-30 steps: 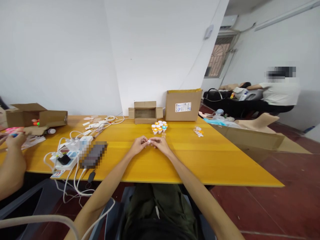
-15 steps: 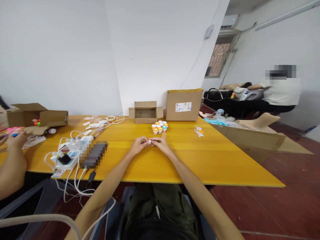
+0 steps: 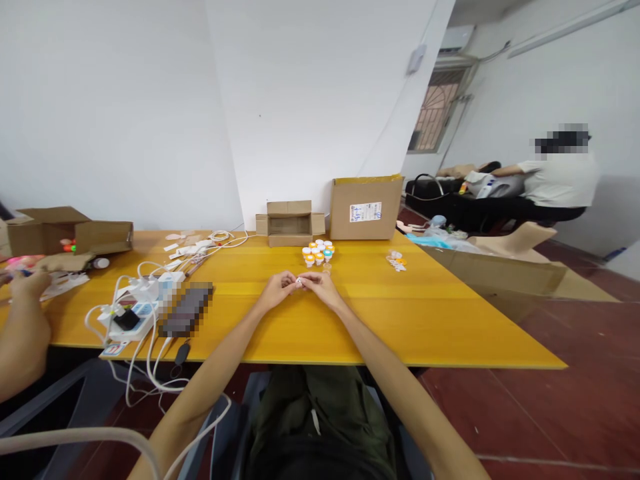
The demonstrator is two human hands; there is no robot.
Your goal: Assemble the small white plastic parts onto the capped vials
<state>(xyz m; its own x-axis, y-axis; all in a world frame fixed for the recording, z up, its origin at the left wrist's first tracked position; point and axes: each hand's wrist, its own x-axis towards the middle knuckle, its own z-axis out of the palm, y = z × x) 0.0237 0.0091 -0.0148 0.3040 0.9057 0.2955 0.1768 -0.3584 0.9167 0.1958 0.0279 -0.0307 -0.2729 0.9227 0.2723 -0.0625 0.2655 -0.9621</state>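
My left hand (image 3: 277,292) and my right hand (image 3: 320,288) meet over the middle of the yellow table (image 3: 350,320), fingers pinched together on one small white object (image 3: 299,283) held between them. Just beyond my fingers stands a cluster of several small pots with orange, white and teal lids (image 3: 318,253). Further right lies a little heap of small white and orange pieces (image 3: 397,261).
Behind the pots stand an open small cardboard box (image 3: 290,225) and a larger closed carton (image 3: 367,209). A power strip with white cables (image 3: 135,307) lies at left. Another person's hand (image 3: 27,285) works at the far left near an open box (image 3: 60,230). A seated person (image 3: 560,180) is at the right.
My hands stay pinched on the small white object in the same spot. The view has shifted slightly; the other person's hand at far left has dropped a little.
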